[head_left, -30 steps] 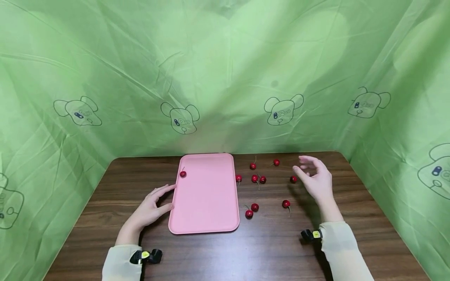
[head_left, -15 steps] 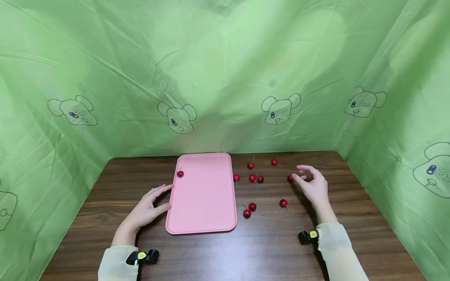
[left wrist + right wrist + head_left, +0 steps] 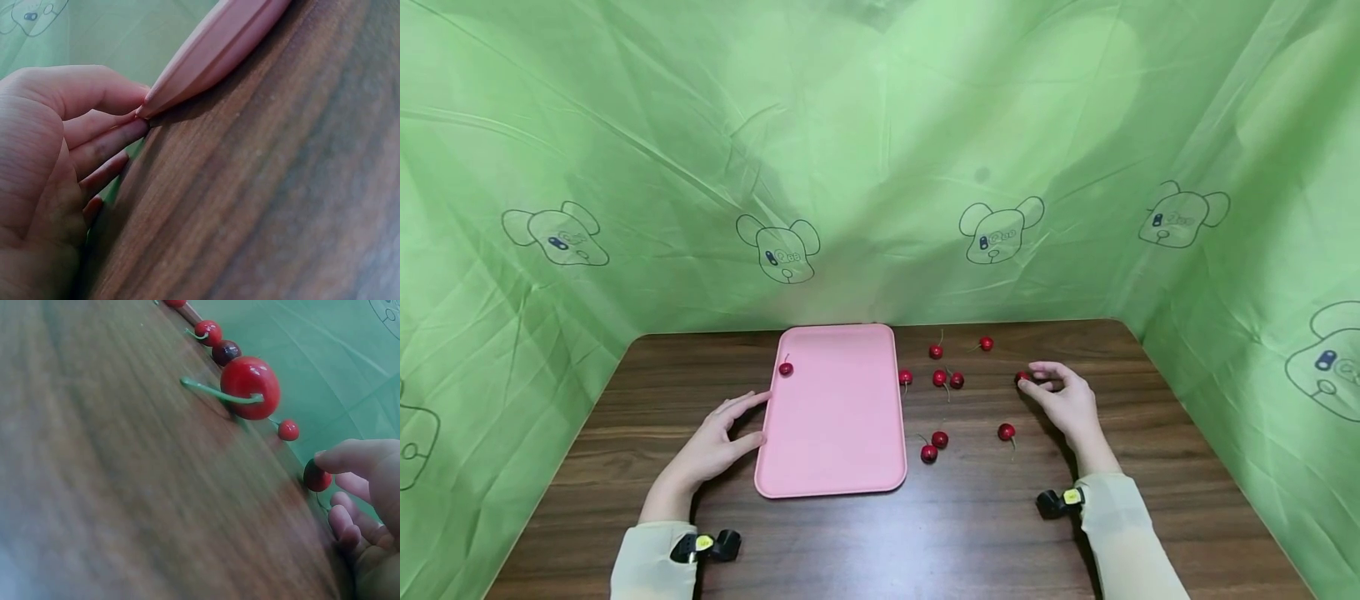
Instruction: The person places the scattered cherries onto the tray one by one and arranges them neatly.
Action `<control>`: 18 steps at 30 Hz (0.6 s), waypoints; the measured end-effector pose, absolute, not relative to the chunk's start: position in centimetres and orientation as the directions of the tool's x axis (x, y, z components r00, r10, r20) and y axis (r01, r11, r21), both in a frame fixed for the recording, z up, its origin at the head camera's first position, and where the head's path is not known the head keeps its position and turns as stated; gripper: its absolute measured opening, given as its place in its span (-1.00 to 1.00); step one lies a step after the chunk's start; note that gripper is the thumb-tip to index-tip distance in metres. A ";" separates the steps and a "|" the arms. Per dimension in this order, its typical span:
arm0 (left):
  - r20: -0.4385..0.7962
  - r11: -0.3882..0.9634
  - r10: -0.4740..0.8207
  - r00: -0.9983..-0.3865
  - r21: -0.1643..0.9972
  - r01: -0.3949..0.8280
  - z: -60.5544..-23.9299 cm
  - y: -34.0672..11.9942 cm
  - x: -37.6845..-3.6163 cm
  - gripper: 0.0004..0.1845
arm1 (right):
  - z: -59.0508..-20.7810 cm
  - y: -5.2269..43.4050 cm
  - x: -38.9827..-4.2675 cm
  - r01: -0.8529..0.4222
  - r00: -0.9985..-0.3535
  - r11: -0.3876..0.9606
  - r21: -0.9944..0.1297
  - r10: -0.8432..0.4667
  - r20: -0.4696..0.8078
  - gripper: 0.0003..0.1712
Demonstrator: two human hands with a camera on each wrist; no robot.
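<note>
A pink rectangular tray (image 3: 835, 417) lies on the wooden table. Along its left edge rests my left hand (image 3: 718, 442), thumb and fingertips spread apart and touching the rim; in the left wrist view the thumb (image 3: 119, 94) meets the tray's wall (image 3: 212, 56). At the right, my right hand (image 3: 1067, 404) is low beside a dark red cherry (image 3: 1021, 377). In the right wrist view its thumb touches that cherry (image 3: 317, 476) from above, and the other fingers (image 3: 350, 519) curve nearby, not visibly closed round it. One cherry (image 3: 786, 368) sits on the tray's upper left.
Several cherries with green stems lie between the tray and my right hand, including one cherry (image 3: 1006, 432) nearer me and a close pair with this cherry (image 3: 928, 454). Another cherry (image 3: 906, 377) lies against the tray's right edge. A green cloth (image 3: 880, 167) hangs behind the table.
My right hand has come down and toward me, its thumb reaching the cherry and its fingers drawing closer together. The left hand stays at the tray's edge. The head view shifts slightly.
</note>
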State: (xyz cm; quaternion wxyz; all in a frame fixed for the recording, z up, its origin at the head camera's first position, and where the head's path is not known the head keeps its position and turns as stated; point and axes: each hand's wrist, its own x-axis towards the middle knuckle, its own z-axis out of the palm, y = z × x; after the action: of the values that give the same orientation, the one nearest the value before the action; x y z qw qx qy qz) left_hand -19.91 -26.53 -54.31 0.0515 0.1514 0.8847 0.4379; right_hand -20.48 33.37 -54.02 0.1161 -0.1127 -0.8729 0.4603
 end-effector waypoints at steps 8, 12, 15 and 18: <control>0.040 0.566 0.310 -0.950 0.795 0.218 -54.2 -26.4 -19.9 -0.29 | -54.2 33.4 -20.7 0.076 -0.951 0.577 -0.813 0.287 0.115 -0.50; 0.034 0.566 0.311 -0.950 0.796 0.214 -54.3 -26.4 -19.9 -0.29 | -54.2 33.4 -20.7 0.062 -0.951 0.606 -0.793 0.278 0.138 -0.51; 0.031 0.564 0.312 -0.950 0.798 0.212 -54.3 -26.5 -19.9 -0.29 | -54.2 33.4 -20.7 0.046 -0.952 0.618 -0.785 0.265 0.153 -0.52; 0.040 0.561 0.319 -0.947 0.797 0.223 -54.4 -26.6 -19.9 -0.29 | -54.2 33.4 -20.7 0.032 -0.953 0.629 -0.777 0.254 0.167 -0.53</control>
State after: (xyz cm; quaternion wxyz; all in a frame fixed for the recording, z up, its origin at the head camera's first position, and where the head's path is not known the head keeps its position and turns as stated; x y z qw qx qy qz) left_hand -19.95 -26.60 -54.43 0.0544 0.1537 0.8817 0.4426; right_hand -20.72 33.37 -54.19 0.1314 -0.0802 -0.8930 0.4230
